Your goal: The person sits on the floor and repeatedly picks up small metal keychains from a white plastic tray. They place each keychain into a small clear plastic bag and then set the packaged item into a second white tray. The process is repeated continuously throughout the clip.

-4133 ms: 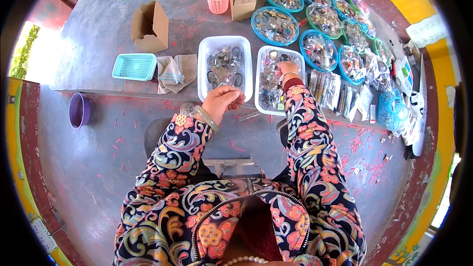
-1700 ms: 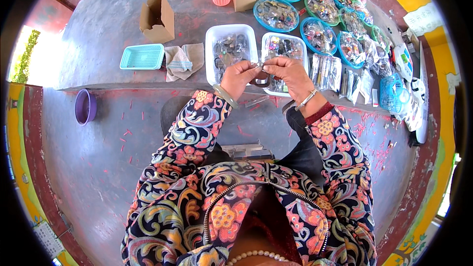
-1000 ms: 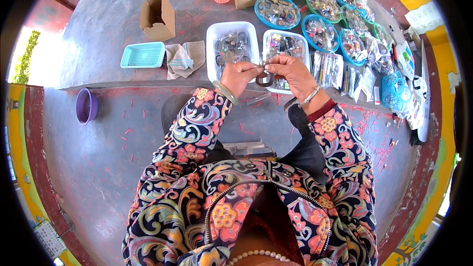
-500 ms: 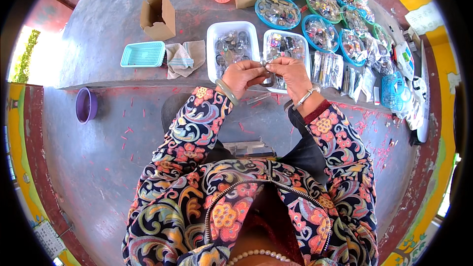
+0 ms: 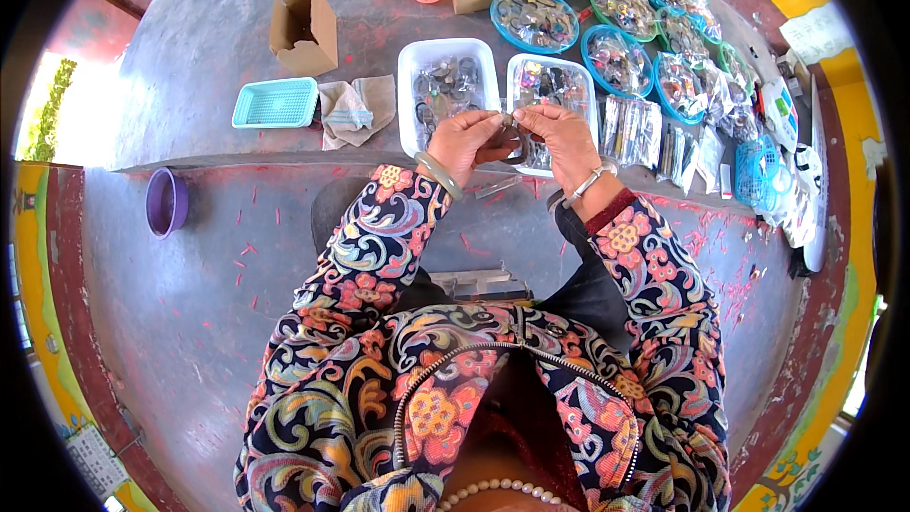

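My left hand (image 5: 464, 142) and my right hand (image 5: 561, 137) meet over the front edges of two white trays. Both are closed, fingertips pinching a small item with a dark curved band, which looks like a wristwatch (image 5: 517, 147). The band loops down between the hands, while its upper part is mostly covered by my fingers. Beneath and beyond my left hand, the left white tray (image 5: 406, 85) contains several dark strapped pieces. Small bagged pieces lie in the right white tray (image 5: 593, 95), partly behind my right hand.
Left of the trays are a folded cloth (image 5: 365, 112), a turquoise basket (image 5: 275, 106) and an open cardboard box (image 5: 318, 38). Blue and green round baskets (image 5: 536, 45) of small goods crowd the right, with bagged packets (image 5: 630, 133) nearer. A purple bucket (image 5: 167, 204) stands on the lower floor.
The held item has turned between my fingertips, and its dark band now shows as a loop hanging between my hands. My right fingers have shifted slightly; both arms stay nearly where they were.
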Demonstrator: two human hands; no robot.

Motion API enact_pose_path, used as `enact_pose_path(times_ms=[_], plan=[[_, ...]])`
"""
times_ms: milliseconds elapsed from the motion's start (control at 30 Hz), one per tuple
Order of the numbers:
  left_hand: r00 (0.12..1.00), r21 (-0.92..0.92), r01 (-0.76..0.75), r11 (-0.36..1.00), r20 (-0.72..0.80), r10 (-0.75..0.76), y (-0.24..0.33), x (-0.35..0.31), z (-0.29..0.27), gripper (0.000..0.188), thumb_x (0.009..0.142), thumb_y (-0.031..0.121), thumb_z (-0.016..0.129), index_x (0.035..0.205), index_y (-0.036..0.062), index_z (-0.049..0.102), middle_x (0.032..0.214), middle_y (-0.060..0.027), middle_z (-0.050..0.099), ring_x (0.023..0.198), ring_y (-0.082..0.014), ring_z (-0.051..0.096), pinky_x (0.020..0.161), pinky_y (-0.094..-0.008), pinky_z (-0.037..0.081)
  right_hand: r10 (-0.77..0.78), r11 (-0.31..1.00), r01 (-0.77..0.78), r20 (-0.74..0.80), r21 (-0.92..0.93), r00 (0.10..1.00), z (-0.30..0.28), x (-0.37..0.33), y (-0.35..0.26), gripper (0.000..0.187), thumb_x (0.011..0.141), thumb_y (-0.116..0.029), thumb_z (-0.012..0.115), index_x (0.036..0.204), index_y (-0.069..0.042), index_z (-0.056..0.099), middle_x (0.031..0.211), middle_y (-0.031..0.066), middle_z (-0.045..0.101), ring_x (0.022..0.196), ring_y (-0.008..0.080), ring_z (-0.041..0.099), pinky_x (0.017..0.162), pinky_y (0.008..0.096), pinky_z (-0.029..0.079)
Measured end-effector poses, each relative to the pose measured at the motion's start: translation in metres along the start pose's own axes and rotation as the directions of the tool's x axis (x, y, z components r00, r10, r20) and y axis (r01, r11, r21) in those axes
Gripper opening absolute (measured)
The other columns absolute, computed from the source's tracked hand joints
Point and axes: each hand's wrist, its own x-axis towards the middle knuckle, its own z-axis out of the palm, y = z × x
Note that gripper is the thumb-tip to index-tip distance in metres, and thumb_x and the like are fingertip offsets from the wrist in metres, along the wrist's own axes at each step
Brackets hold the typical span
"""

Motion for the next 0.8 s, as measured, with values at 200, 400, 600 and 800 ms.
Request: enact_pose_path(times_ms=[200,400,600,800], plan=[[0.999,0.038,0.04,0.998,0.008,-0.041,0.001,-0.003,0.002,0.025,0.085,0.022,0.051,0.099,0.0005,0.054,0.09,-0.0112,0.061,0.081,-0.0184,0.061,0.061,-0.0225,0.049,-0.037,0.998,0.042,-0.09,0.046,0.995,0.002,0.002,-0.001,0.012,0.074,-0.009,0.064,0.08,0.002,0.063,0.069,0.0012,0.059,0.061,0.007,0.05,0.058,0.0192,0.039],[0.996,0.079,0.072,0.994,0.039,-0.075,0.001,-0.003,0.001,0.024,0.086,0.019,0.05,0.099,-0.0005,0.054,0.091,-0.011,0.062,0.078,-0.017,0.061,0.056,-0.0198,0.047,0.026,0.999,-0.02,-0.134,0.048,0.991,-0.004,0.004,-0.002,0.013,0.075,-0.014,0.063,0.081,-0.003,0.064,0.07,0.0002,0.06,0.061,0.007,0.051,0.056,0.0204,0.037],[0.996,-0.155,-0.031,0.988,-0.088,0.017,0.002,0.002,-0.008,0.02,0.085,0.014,0.05,0.097,-0.0023,0.054,0.089,-0.0115,0.061,0.077,-0.017,0.061,0.059,-0.0207,0.049,0.128,0.983,-0.122,0.037,-0.136,0.991,-0.009,0.003,-0.009,0.015,0.075,-0.018,0.064,0.081,-0.005,0.063,0.071,0.0003,0.061,0.064,0.0076,0.054,0.059,0.022,0.037],[0.992,-0.168,-0.043,0.985,-0.127,0.021,-0.001,0.004,-0.013,0.019,0.084,0.013,0.051,0.096,-0.002,0.054,0.088,-0.0106,0.061,0.076,-0.0163,0.06,0.06,-0.0213,0.051,0.143,0.976,-0.133,0.046,-0.17,0.989,-0.005,0.005,-0.001,0.014,0.074,-0.016,0.064,0.08,-0.004,0.063,0.069,0.0006,0.061,0.062,0.0075,0.053,0.058,0.0209,0.037]])
